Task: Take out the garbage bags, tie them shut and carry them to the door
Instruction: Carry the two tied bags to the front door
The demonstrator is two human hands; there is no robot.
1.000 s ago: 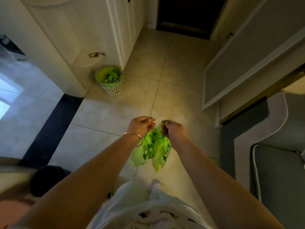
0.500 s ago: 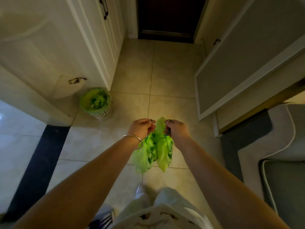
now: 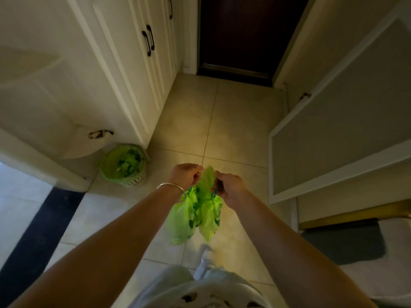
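Tiled hallway (image 3: 235,121), green bags (image 3: 195,210) in both hands' grip.

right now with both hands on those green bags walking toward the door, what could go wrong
1. Both hands, left hand and right hand, pinch only the tops of the green bags; thin plastic could slip or tear mid-walk.
2. The bags hang over the feet and hide the tiled floor ahead.
3. The lined bin sits close on the left; a swinging bag might clip it.

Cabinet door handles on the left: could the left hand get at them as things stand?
Probably not right now. The left hand is closed on the green garbage bags, shared with the right hand. The dark cabinet handles sit well ahead; nothing blocks the way, but it would need freeing and a few steps forward.
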